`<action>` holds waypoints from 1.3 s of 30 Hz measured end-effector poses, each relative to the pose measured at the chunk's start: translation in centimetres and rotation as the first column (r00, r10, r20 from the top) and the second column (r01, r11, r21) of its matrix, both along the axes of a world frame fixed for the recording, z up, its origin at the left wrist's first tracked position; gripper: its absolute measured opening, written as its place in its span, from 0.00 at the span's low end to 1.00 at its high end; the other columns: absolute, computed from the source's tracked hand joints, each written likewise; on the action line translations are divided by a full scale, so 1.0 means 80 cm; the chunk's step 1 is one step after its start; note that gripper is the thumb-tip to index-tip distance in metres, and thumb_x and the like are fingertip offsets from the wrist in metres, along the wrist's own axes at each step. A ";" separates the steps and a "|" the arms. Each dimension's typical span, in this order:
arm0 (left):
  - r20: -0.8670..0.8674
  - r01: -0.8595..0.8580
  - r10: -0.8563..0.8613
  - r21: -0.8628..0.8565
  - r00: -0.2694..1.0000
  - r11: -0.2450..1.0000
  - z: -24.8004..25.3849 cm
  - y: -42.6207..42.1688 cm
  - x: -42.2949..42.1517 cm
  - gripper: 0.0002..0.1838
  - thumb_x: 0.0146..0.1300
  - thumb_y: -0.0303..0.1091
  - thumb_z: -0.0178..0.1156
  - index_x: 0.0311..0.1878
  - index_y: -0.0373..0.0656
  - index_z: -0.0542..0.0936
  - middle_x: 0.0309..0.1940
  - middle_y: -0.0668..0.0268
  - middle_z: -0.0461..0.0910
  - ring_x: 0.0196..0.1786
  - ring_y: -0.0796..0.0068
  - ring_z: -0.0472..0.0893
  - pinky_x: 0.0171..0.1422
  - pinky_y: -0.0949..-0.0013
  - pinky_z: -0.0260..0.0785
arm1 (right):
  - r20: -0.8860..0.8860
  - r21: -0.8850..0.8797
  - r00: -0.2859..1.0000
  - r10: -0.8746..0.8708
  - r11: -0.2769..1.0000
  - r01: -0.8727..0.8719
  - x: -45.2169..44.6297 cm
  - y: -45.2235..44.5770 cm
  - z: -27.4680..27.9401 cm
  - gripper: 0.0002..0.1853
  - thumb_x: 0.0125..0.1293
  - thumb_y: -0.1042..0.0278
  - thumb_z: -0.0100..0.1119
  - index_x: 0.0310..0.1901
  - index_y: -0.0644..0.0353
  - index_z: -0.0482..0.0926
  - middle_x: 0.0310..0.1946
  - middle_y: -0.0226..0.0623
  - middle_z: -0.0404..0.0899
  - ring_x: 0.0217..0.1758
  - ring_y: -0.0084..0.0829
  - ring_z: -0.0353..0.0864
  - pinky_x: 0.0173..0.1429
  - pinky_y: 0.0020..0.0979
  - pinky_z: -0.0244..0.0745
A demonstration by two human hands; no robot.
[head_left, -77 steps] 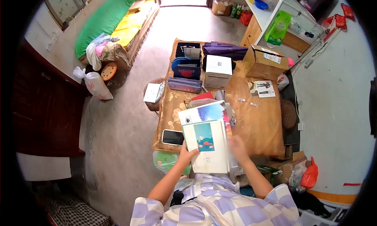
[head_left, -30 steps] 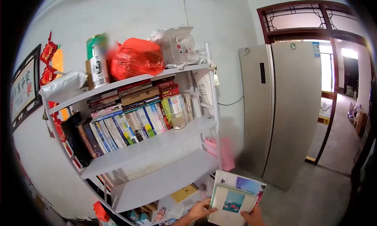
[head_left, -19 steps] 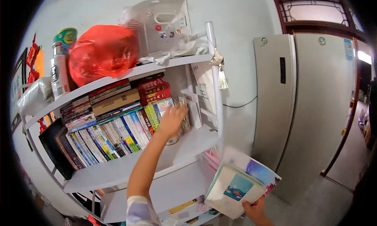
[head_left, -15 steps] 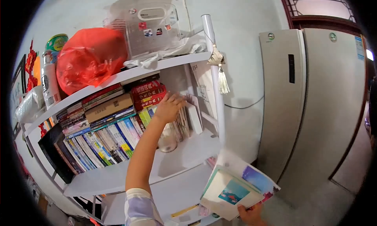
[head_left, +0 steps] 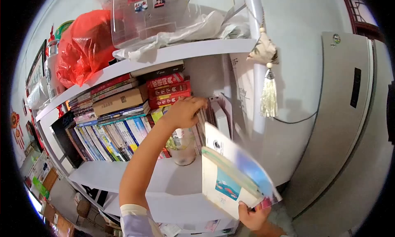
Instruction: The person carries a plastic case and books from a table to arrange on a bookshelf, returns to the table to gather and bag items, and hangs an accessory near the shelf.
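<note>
My left hand (head_left: 186, 112) reaches into the upper shelf, its fingers bent over the tops of thin upright books (head_left: 199, 130). What the fingertips touch is partly hidden. A clear glass jar (head_left: 183, 156) stands just below that hand. In my right hand (head_left: 254, 216) are a few thin books (head_left: 210, 177), gripped at their lower corner. The front one is cream with a blue picture, and a blue-purple cover shows behind it. They are tilted and held in front of the shelf's right end.
A white shelf unit (head_left: 123, 175) carries a row of upright books (head_left: 109, 142), with red dictionaries (head_left: 170, 91) stacked above. On top sit a red plastic bag (head_left: 84, 49) and a clear box (head_left: 152, 18). A tassel (head_left: 269, 93) hangs from the post. A fridge (head_left: 337, 126) stands right.
The view has moved closer to the shelf. My right hand has raised the books toward the upper shelf, more upright now. My left hand stays over the upright books.
</note>
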State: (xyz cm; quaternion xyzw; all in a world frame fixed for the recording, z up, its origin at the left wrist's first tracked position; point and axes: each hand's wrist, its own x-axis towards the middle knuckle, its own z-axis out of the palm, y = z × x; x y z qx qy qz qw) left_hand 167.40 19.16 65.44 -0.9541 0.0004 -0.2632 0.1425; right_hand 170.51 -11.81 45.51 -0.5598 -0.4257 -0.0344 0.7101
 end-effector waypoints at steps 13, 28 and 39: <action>-0.019 0.220 -0.293 -0.613 0.956 0.759 0.016 0.041 0.001 0.26 0.52 0.32 0.53 0.56 0.38 0.62 0.54 0.57 0.70 0.58 0.65 0.67 0.56 0.67 0.62 | 0.355 0.137 0.806 -0.473 0.879 0.456 0.017 0.113 0.088 0.28 0.46 0.70 0.62 0.52 0.64 0.68 0.43 0.46 0.76 0.42 0.45 0.76 0.45 0.37 0.73; 0.248 0.445 -0.411 -0.741 0.877 0.503 0.039 0.074 0.027 0.33 0.51 0.39 0.61 0.58 0.37 0.62 0.52 0.55 0.70 0.55 0.64 0.70 0.59 0.66 0.60 | 0.559 0.499 0.471 -0.682 0.731 0.466 0.054 0.262 0.130 0.21 0.51 0.73 0.51 0.49 0.64 0.68 0.49 0.46 0.71 0.39 0.39 0.76 0.37 0.32 0.76; 0.502 0.525 -0.177 -0.734 0.846 0.431 0.016 0.050 0.058 0.30 0.53 0.37 0.60 0.58 0.37 0.63 0.51 0.57 0.71 0.55 0.66 0.69 0.59 0.66 0.60 | 0.619 0.416 0.505 -0.601 0.797 0.438 0.081 0.262 0.118 0.19 0.48 0.71 0.51 0.44 0.68 0.73 0.50 0.48 0.72 0.36 0.39 0.75 0.38 0.30 0.74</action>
